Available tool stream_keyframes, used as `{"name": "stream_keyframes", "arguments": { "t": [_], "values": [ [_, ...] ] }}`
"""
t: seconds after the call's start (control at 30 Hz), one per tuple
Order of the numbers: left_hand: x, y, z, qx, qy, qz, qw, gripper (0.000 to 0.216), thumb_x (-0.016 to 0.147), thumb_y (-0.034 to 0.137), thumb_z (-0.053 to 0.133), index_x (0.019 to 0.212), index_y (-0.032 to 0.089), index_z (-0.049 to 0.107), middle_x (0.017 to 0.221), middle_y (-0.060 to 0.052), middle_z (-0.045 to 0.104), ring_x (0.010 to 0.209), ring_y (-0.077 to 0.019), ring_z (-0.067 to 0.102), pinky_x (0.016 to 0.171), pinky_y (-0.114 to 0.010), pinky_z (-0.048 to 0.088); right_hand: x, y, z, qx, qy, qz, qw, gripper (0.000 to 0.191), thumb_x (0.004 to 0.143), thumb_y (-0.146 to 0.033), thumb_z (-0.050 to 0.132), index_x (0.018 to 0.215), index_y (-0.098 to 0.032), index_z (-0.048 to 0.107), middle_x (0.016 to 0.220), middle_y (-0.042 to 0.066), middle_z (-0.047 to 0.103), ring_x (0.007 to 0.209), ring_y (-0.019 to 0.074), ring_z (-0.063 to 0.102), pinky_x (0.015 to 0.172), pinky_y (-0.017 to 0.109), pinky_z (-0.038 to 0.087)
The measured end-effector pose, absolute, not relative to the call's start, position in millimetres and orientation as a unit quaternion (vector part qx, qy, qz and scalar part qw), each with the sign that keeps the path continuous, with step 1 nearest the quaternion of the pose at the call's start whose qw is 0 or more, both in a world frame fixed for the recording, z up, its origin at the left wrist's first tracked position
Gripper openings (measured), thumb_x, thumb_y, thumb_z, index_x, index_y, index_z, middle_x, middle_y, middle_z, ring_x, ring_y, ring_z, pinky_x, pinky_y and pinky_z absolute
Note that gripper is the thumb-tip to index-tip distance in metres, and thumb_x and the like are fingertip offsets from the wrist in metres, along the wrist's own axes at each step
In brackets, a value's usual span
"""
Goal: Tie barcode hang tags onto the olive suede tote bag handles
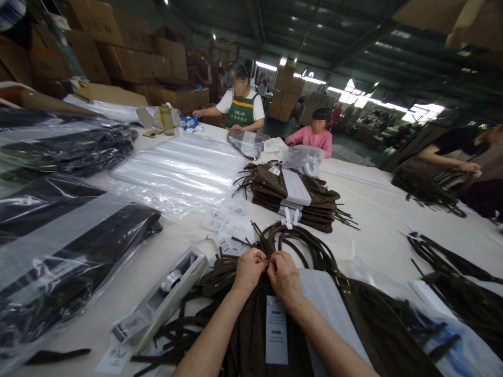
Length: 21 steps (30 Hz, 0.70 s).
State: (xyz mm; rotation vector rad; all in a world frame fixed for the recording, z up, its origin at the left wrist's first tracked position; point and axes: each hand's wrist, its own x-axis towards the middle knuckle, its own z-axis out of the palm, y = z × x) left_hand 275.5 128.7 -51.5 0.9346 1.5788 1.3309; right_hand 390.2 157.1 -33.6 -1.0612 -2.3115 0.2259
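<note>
My left hand [250, 268] and my right hand [283, 273] meet fingertip to fingertip over a pile of dark brown fabric bags [361, 303]. Both are closed in a pinch on a thin cord [268, 261], mostly hidden by the fingers. Just below them a white printed hang tag [276, 335] lies on the brown fabric. White tissue paper [330, 309] runs under my right forearm. Looped brown handles [302, 235], with a white tie around them, rise beyond my hands. Loose brown straps [181, 330] spread out to the left.
A grey-white tape dispenser [168, 293] and loose printed labels [223, 225] lie left. Plastic-wrapped dark goods [70, 241] and clear plastic bags [184, 167] cover the left side. Ahead sits a stack of brown bags [294, 193]. Several people work around the table [361, 193].
</note>
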Motion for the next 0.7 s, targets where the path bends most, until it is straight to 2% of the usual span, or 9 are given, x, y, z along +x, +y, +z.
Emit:
{"name": "stream_keyframes", "arguments": {
  "t": [0.17, 0.37, 0.5, 0.7],
  "values": [
    [274.0, 129.4, -47.0, 0.393, 0.612, 0.52, 0.449, 0.019, 0.056, 0.007, 0.048, 0.07, 0.016, 0.058, 0.06, 0.002, 0.059, 0.059, -0.0112, 0.055, 0.06, -0.022, 0.042, 391.8, 159.8, -34.2, -0.422, -0.843, 0.119, 0.312, 0.012, 0.073, -0.011, 0.039, 0.071, -0.019, 0.047, 0.078, 0.006, 0.051, 0.078, 0.0172, 0.046, 0.069, 0.031, 0.041],
    [270.9, 126.8, -31.6, 0.396, 0.601, 0.504, 0.478, 0.019, 0.052, 0.007, 0.044, 0.052, 0.017, 0.06, 0.055, 0.002, 0.059, 0.062, -0.013, 0.052, 0.064, -0.025, 0.038, 396.5, 161.9, -23.5, -0.436, -0.83, 0.182, 0.296, 0.008, 0.075, -0.014, 0.041, 0.071, -0.019, 0.046, 0.075, 0.004, 0.051, 0.074, 0.016, 0.048, 0.07, 0.03, 0.041],
    [269.6, 123.2, -24.1, 0.371, 0.568, 0.517, 0.523, 0.016, 0.05, 0.009, 0.043, 0.052, 0.015, 0.058, 0.055, 0.001, 0.058, 0.057, -0.0116, 0.05, 0.058, -0.023, 0.037, 416.9, 150.7, -9.7, -0.45, -0.836, 0.189, 0.251, 0.008, 0.078, -0.021, 0.042, 0.076, -0.019, 0.049, 0.08, 0.004, 0.053, 0.078, 0.0169, 0.049, 0.072, 0.031, 0.041],
    [266.6, 118.7, -15.9, 0.344, 0.521, 0.524, 0.579, 0.011, 0.054, 0.018, 0.05, 0.057, 0.013, 0.06, 0.055, 0.0, 0.058, 0.057, -0.0111, 0.05, 0.058, -0.023, 0.037, 445.3, 124.5, -4.3, -0.511, -0.824, 0.176, 0.169, 0.013, 0.075, -0.032, 0.049, 0.084, -0.022, 0.052, 0.078, 0.003, 0.057, 0.075, 0.0193, 0.053, 0.065, 0.029, 0.041]
  ]
}}
